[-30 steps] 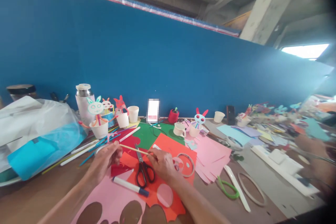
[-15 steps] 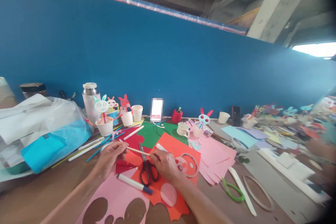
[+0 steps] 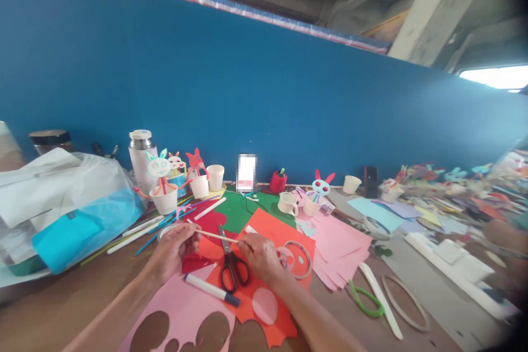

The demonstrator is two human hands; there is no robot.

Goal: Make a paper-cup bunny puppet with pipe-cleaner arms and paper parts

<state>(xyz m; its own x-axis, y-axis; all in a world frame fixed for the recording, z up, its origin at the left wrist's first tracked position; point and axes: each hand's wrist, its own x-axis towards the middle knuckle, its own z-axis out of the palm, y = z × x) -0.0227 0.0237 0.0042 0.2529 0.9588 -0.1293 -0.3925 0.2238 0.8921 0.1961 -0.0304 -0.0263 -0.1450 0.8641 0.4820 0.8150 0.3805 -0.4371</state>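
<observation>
A thin cream stick [image 3: 218, 237] is stretched between my two hands above the table. My left hand [image 3: 178, 246] pinches its left end, and my right hand [image 3: 259, 254] pinches its right end. Below the stick, black-handled scissors [image 3: 233, 270] lie on orange-red paper [image 3: 280, 231], blades pointing away. A white marker with a dark blue cap [image 3: 210, 289] rests across the pink paper [image 3: 181, 308], which has round holes cut in it. Beside my right wrist is a roll of tape [image 3: 307, 261]. A pink paper circle [image 3: 264, 306] lies on the orange-red sheet.
Behind stand paper cups with rabbit figures [image 3: 164, 198], a thermos [image 3: 142, 159] and a red pot [image 3: 278, 182]. A plastic bag [image 3: 119, 187] lies left. Pink sheets [image 3: 342, 242], a green pipe cleaner [image 3: 367, 305] and a white strip [image 3: 381, 302] lie right.
</observation>
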